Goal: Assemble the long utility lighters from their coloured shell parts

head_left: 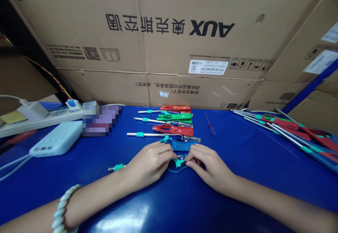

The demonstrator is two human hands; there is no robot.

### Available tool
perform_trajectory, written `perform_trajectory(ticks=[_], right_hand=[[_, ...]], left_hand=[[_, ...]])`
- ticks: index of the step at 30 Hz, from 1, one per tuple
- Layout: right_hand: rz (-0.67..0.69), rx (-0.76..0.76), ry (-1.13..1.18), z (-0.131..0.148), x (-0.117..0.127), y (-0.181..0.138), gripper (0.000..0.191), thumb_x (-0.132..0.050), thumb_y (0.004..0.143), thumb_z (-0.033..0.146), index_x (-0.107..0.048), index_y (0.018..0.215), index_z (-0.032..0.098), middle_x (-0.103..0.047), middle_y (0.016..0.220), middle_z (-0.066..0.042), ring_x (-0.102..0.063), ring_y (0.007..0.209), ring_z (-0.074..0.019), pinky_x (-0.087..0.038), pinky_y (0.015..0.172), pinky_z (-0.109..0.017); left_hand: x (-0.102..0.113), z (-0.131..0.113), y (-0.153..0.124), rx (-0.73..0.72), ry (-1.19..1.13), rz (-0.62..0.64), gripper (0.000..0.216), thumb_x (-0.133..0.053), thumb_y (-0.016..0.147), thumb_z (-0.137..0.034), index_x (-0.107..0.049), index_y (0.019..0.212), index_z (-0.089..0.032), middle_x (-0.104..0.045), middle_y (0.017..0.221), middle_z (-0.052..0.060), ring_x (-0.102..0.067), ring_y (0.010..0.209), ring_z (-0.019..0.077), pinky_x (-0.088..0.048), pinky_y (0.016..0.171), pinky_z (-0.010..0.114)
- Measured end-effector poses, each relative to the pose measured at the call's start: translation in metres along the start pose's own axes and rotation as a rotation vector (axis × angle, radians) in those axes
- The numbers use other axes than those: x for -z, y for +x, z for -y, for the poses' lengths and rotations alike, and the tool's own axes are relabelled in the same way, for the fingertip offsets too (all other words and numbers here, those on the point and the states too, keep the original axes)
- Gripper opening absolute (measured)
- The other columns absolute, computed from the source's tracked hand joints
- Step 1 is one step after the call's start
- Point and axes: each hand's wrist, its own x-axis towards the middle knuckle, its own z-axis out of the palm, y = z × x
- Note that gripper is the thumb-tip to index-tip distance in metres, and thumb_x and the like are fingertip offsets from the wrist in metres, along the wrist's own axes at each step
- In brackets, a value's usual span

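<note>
While both hands lie on the blue table (250, 162), they meet in the middle, close to the person. The left hand (150, 162) has its fingers curled down, and its tips pinch a small teal piece (177, 163). The right hand (208, 167) pinches the same teal piece from the other side, with its fingers bent too. A thin metal stick (117, 167) pokes out from under the left hand, pointing left. A blue plastic part (185, 144) lies just behind the fingers, touching them. Behind that, three tools lie in a row, one after the other: a red tool (173, 130), a green tool (175, 117) and another red one (175, 108). A little screwdriver (210, 124) lies to their right. More tools sit in a pile (290, 129) far to the right. A white power bank (56, 139) and a power strip (39, 118) are on the left. A big cardboard box (169, 42) stands at the back. A bead bracelet (62, 208) is on the left wrist.
</note>
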Motion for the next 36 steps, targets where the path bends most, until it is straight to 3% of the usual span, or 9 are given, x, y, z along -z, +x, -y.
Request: perform_trajectory(ticks=[16,25,36], right_hand=[[-0.001,0.192,-0.317,-0.004,-0.005,-0.004,0.024,-0.04,0.095,0.017,-0.057,0.078,0.016,-0.053,0.075,-0.004,-0.044,0.068,-0.0162,-0.035,0.066,-0.029],[-0.007,0.378,-0.558,0.001,-0.002,-0.005,0.022,-0.04,0.09,0.012,-0.059,0.08,0.015,-0.055,0.076,-0.007,-0.044,0.069,-0.0187,-0.034,0.064,-0.031],[0.132,0.448,-0.75,0.012,0.007,-0.011,0.021,-0.042,0.087,0.009,-0.063,0.089,0.012,-0.061,0.083,-0.01,-0.051,0.073,-0.021,-0.04,0.069,-0.035]], left_hand=[[-0.001,-0.009,0.001,-0.104,0.294,0.025,0.028,-0.04,0.097,-0.024,-0.061,0.082,-0.014,-0.056,0.078,0.005,-0.049,0.07,0.0175,-0.038,0.063,0.03],[-0.006,-0.015,0.001,-0.13,0.39,0.004,0.021,-0.048,0.092,-0.018,-0.057,0.073,-0.014,-0.055,0.076,0.003,-0.05,0.068,0.0187,-0.038,0.061,0.031],[-0.006,-0.014,-0.002,-0.165,0.418,0.006,0.01,-0.062,0.084,-0.021,-0.06,0.08,-0.012,-0.059,0.079,0.003,-0.053,0.07,0.0197,-0.041,0.062,0.032]])
